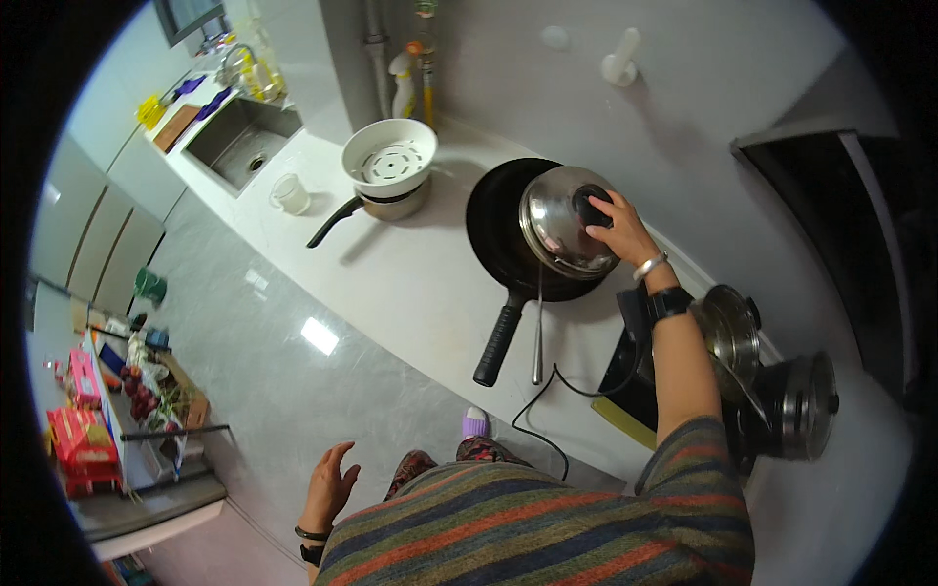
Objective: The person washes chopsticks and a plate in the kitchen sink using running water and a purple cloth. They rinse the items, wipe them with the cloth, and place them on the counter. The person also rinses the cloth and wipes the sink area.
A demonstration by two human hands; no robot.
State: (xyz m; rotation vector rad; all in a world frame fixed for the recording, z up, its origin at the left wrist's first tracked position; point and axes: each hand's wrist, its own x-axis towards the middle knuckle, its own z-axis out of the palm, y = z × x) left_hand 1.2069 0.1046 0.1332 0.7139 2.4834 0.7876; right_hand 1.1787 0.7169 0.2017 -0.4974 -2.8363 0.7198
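My right hand (pixel 616 227) has its fingers round the black knob of a shiny domed steel lid (pixel 557 210). The lid is tilted over the right part of a black wok (pixel 493 215) on the white counter; whether it touches the wok I cannot tell. The wok's ribbed black handle (pixel 498 342) points toward me. Beside it, a thin metal utensil handle (pixel 538 342) sticks out from under the lid, its other end hidden. My left hand (pixel 330 483) hangs over the floor at my side, fingers apart, holding nothing.
Left of the wok, a white perforated steamer basket (pixel 389 156) sits on a small saucepan (pixel 396 205), near a clear cup (pixel 289 194). Farther left is a sink (pixel 234 146). Steel pots (pixel 806 405) stand right of my arm. A black cord (pixel 518 420) crosses the counter's front edge.
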